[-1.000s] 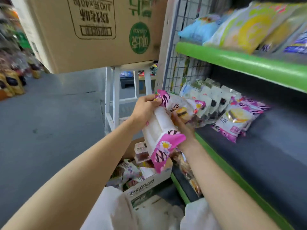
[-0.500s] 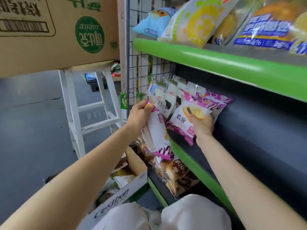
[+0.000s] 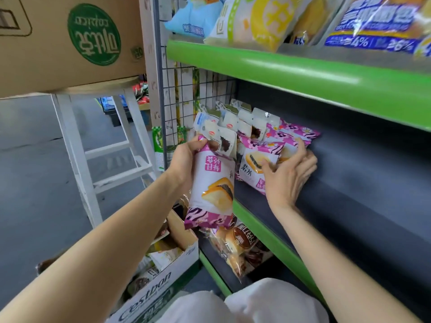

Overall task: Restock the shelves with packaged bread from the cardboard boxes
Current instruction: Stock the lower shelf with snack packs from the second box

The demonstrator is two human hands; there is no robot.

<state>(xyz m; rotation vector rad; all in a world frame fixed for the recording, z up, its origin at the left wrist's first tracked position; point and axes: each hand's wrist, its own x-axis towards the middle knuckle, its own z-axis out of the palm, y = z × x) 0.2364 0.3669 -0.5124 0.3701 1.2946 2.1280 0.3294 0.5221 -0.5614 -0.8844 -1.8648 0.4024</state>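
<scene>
Gripped near its top seam by the left hand [image 3: 186, 157], a pink-and-white bread packet [image 3: 213, 187] hangs upright just outside the green front lip of the middle shelf [image 3: 263, 229], likely held in reserve while a slot is made; fingers curl round the wrapper. Head view only: right hand [image 3: 285, 176] lies on the shelf with fingers spread and fairly straight, pressing the shelved pink packets [image 3: 258, 166], thumb on the front one, fingers on those behind; it holds nothing, apparently squaring the row. Behind that row, white-wrapped packets [image 3: 233, 127] stand against the wire grid [image 3: 182, 89]. Below the shelf lip, more bread in the open cardboard box [image 3: 163, 283] on the floor; left of the shelf, a large carton [image 3: 58, 43] on a white stool [image 3: 77, 148]. Against half a second ago: right hand has shifted from behind the front packet to reach over it toward the back ones; the held packet now shows its printed face, raised slightly.
</scene>
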